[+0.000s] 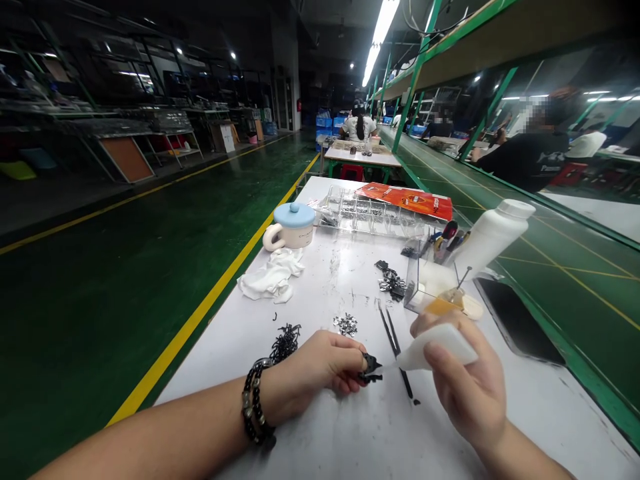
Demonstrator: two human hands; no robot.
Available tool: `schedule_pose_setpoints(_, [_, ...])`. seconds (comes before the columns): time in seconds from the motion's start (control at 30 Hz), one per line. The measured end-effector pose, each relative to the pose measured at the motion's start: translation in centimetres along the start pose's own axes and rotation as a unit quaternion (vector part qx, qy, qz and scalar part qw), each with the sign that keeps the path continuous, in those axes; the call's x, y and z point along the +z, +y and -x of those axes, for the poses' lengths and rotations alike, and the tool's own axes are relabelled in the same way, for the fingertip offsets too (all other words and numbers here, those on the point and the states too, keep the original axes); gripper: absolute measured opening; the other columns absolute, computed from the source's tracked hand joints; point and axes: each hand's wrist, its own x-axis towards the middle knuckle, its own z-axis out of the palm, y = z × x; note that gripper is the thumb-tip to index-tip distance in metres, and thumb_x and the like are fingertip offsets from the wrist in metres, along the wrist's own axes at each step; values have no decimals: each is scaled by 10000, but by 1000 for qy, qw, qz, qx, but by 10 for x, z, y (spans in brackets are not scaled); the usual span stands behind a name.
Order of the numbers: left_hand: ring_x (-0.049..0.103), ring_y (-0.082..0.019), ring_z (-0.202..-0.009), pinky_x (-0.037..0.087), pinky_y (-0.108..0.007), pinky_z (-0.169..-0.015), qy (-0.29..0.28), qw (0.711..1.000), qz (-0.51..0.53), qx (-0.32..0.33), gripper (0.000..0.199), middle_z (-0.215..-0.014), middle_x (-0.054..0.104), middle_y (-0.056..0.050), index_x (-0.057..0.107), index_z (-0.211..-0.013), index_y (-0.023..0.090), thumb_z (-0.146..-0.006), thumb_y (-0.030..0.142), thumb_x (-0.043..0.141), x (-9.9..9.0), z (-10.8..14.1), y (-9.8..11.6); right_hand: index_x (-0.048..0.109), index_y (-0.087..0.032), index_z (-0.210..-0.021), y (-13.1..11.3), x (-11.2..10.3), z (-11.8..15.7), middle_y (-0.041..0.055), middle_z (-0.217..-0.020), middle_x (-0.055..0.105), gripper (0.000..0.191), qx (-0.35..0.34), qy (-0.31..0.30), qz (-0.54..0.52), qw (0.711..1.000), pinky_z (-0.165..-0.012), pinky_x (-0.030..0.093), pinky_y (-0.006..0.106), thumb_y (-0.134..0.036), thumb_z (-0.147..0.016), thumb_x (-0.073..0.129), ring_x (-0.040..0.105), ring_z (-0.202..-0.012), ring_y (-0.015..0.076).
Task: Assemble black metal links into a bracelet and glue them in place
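Observation:
Between the fingertips of my left hand (325, 367) is a small black plastic part (371, 368), held just above the white table. My right hand (465, 380) is wrapped round a white squeeze bottle (435, 347), tilted so its thin nozzle points left at the black part. Whether the nozzle tip touches the part I cannot tell. Black tweezers (395, 347) lie on the table between the hands. Past my left hand are a small heap of shiny metal pieces (346, 325) and a pile of thin black pieces (286, 342).
A blue-lidded mug (294, 227) and a crumpled white cloth (273, 277) are at left. Farther back stands a clear compartment tray (360, 213) under an orange packet (407, 200). At right are a large white bottle (495, 233), a clear box (417, 297) and a phone (520, 320).

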Motion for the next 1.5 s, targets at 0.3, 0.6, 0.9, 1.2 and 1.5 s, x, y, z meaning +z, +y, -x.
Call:
schedule_pose_setpoints(0.3, [485, -78, -513, 343, -198, -512, -9, 1000, -5, 4, 138, -582, 570, -17, 632, -678, 109, -613, 221, 585, 0, 3, 1, 505, -199, -736, 0, 0, 1, 17, -705, 474, 161, 7, 0, 31, 999, -542, 315, 281, -307, -846, 553, 432, -646, 149])
schedule_pose_setpoints(0.6, [489, -77, -526, 341, -200, -519, -13, 1000, -8, 9, 119, -600, 571, -23, 622, -665, 105, -637, 213, 578, 0, 2, 1, 489, -199, -708, 1, 2, 1, 14, -672, 486, 180, 10, 7, 12, 1000, -565, 314, 292, -295, -832, 577, 445, -655, 157])
schedule_pose_setpoints(0.9, [490, -76, -519, 342, -195, -509, -15, 1000, -13, 14, 98, -583, 555, -18, 598, -619, 109, -640, 202, 573, 0, 5, 2, 550, -217, -746, 1, -15, -20, -6, -595, 486, 162, -20, 123, -82, 989, -525, 346, 290, -357, -827, 555, 458, -565, 144])
schedule_pose_setpoints(1.2, [506, -79, -525, 361, -180, -500, -20, 1000, 0, 20, 99, -597, 584, -25, 611, -641, 117, -639, 211, 579, -4, 0, -6, 521, -189, -714, 3, -9, -15, -5, -553, 475, 130, -38, -38, -67, 996, -526, 314, 301, -257, -803, 586, 417, -526, 135])
schedule_pose_setpoints(1.5, [516, -73, -525, 371, -169, -498, -18, 1000, 3, 16, 107, -603, 588, -22, 623, -661, 118, -649, 218, 585, -4, -3, -7, 496, -197, -699, 7, -13, -8, -10, -585, 406, 143, -50, -52, 8, 997, -529, 296, 317, -183, -821, 569, 395, -557, 143])
